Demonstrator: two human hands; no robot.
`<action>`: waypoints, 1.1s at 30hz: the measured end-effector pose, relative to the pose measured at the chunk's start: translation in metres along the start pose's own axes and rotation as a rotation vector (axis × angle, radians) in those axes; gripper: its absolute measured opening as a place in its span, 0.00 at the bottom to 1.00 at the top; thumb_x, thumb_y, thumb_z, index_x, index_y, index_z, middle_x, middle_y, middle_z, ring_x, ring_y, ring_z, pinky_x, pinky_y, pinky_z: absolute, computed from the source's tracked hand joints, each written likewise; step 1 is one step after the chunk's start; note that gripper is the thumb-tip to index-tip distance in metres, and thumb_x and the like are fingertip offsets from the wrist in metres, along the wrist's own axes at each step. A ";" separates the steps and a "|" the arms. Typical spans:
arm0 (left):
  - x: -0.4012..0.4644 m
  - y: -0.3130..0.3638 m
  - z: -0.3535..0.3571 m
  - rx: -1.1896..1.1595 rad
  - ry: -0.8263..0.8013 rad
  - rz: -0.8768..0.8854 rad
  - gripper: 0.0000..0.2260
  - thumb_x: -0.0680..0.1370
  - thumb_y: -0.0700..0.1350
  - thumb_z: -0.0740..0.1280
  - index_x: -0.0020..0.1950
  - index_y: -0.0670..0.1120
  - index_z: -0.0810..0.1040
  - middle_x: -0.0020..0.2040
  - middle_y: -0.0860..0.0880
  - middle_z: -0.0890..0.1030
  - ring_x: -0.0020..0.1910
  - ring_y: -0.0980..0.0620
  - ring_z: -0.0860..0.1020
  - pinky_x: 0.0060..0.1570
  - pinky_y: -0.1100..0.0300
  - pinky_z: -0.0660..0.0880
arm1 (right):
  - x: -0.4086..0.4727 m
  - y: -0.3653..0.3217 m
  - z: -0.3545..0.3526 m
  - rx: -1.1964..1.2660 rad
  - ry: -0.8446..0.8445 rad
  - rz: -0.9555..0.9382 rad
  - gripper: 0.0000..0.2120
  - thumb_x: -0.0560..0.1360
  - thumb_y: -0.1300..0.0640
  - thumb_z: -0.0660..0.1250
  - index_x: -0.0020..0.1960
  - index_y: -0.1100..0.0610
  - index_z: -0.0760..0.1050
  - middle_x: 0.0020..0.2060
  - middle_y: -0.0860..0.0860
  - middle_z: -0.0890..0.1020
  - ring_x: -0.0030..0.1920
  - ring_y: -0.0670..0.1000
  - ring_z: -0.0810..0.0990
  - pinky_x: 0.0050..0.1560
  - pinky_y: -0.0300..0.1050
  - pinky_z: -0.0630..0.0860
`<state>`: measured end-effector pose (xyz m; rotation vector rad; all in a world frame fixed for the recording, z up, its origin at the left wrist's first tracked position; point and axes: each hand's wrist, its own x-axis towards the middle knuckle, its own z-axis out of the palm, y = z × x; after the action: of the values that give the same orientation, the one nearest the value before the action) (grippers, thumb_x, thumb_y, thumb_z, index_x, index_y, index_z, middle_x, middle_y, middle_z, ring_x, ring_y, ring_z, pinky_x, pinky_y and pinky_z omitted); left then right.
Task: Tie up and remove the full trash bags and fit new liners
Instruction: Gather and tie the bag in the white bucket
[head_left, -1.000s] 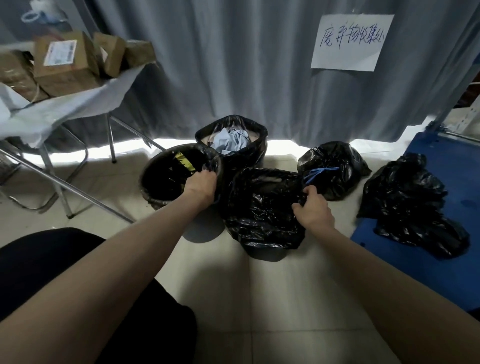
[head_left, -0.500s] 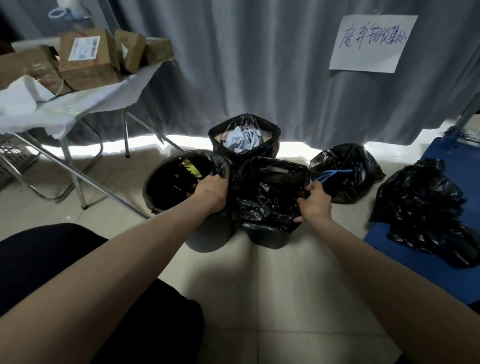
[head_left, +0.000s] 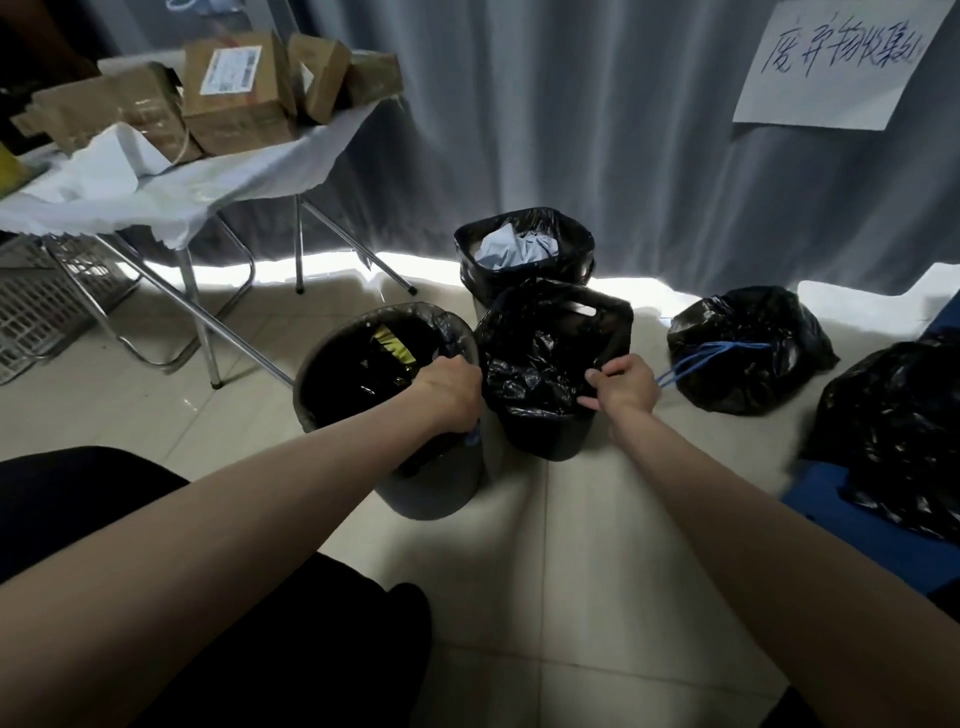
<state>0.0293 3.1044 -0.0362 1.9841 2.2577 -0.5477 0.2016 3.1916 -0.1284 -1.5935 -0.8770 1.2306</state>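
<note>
Both grips holding: left hand (head_left: 451, 391) and right hand (head_left: 626, 385) pinching black liner (head_left: 540, 358), tiled floor (head_left: 571, 545), grey curtain (head_left: 597, 114) behind.

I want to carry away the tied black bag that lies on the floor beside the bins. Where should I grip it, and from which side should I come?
Probably by the blue drawstring. It gathers the neck of the tied bag, and its loops trail loose toward the middle bin. Come from that side, next to the right hand, and hook the loops rather than the slack, bulging body.

Glossy crinkled plastic liner (head_left: 540, 364); smooth tiled floor (head_left: 571, 571); cardboard boxes (head_left: 234, 93).
</note>
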 end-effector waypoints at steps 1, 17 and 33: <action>-0.001 0.001 0.000 -0.009 0.005 0.008 0.13 0.76 0.42 0.67 0.58 0.38 0.77 0.59 0.41 0.77 0.59 0.40 0.76 0.47 0.53 0.74 | 0.002 0.000 0.005 0.000 -0.009 0.009 0.08 0.74 0.68 0.71 0.48 0.61 0.73 0.53 0.58 0.76 0.35 0.50 0.78 0.36 0.45 0.83; 0.020 0.050 -0.022 -0.252 0.124 0.162 0.12 0.77 0.44 0.65 0.57 0.41 0.79 0.58 0.39 0.79 0.57 0.38 0.78 0.53 0.51 0.75 | -0.051 -0.028 -0.022 -0.429 -0.414 -0.116 0.09 0.76 0.52 0.66 0.46 0.57 0.79 0.36 0.55 0.80 0.31 0.49 0.77 0.28 0.41 0.78; 0.035 0.026 -0.006 0.031 0.292 0.372 0.18 0.77 0.36 0.63 0.66 0.43 0.69 0.60 0.44 0.71 0.59 0.41 0.75 0.48 0.48 0.74 | -0.078 -0.029 -0.023 -0.764 -0.492 -0.184 0.14 0.72 0.61 0.71 0.50 0.59 0.67 0.40 0.55 0.76 0.27 0.54 0.78 0.22 0.44 0.77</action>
<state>0.0505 3.1419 -0.0464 2.5608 1.9416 -0.2707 0.2047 3.1243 -0.0741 -1.7313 -1.9395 1.2452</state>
